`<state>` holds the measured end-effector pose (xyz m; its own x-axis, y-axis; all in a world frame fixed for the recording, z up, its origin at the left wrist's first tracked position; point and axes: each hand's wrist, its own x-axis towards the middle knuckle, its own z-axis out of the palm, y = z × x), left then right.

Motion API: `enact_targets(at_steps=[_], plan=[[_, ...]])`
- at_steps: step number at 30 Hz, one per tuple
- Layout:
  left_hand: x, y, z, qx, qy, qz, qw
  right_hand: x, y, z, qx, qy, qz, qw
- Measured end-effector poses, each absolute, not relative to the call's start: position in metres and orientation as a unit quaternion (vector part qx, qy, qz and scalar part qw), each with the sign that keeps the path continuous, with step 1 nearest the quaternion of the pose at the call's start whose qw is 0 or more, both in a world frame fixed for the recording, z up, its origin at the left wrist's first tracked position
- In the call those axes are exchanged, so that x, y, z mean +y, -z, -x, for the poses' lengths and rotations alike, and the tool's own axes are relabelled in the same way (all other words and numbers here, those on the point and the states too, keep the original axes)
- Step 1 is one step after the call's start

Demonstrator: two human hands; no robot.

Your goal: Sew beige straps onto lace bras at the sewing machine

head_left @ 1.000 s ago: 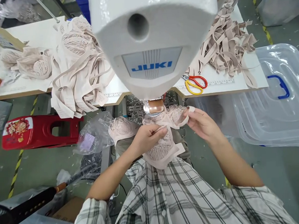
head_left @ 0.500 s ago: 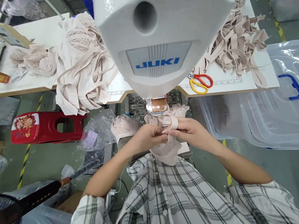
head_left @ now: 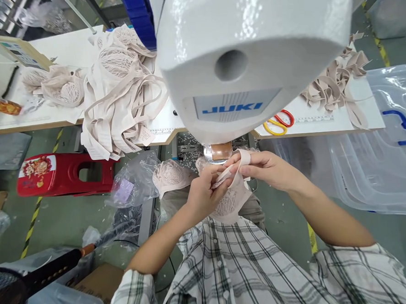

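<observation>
A white JUKI sewing machine head (head_left: 248, 53) fills the top middle of the view. Just below its metal foot (head_left: 220, 152), my left hand (head_left: 203, 194) and my right hand (head_left: 264, 169) are pressed together. Both pinch a beige elastic strap (head_left: 230, 169) of a beige lace bra (head_left: 229, 198) that hangs down over my lap. One lace cup (head_left: 172, 174) of it lies to the left. My right forefinger wears a pale tape band.
A heap of beige lace bras (head_left: 117, 97) lies on the white table (head_left: 55, 51) at left, beige strap pieces (head_left: 336, 86) at right beside red and yellow scissors (head_left: 278, 122). A clear plastic bin (head_left: 381, 150) stands at right. A red stool (head_left: 60, 174) and plastic bags sit on the floor.
My hands have come together from apart and risen closer under the machine foot, both pinching the strap. The view has shifted so the machine head looms lower and to the right.
</observation>
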<state>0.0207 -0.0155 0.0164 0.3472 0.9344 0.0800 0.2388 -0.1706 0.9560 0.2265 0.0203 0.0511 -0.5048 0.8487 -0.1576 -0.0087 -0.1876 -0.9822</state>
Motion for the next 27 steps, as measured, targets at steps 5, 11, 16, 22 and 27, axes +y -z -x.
enact_targets(at_steps=[5,11,16,22,27], plan=[[-0.007,-0.027,-0.015,0.47,-0.309,-0.661,0.498,0.022,-0.056,-0.225,-0.615,-0.603,0.413,0.295],[-0.007,-0.027,-0.007,0.444,-0.293,-0.693,0.486,0.019,-0.056,-0.22,-0.631,-0.529,0.463,0.328],[-0.001,-0.021,-0.002,0.388,-0.353,-0.789,0.32,0.027,-0.054,-0.219,-0.599,-0.565,0.448,0.349],[0.015,-0.026,-0.002,0.4,-0.299,-0.829,0.252,0.053,-0.037,-0.233,-0.492,-0.632,0.474,0.366],[0.019,-0.036,-0.004,0.438,-0.326,-0.767,0.336,0.071,-0.032,-0.228,-0.517,-0.571,0.501,0.395]])
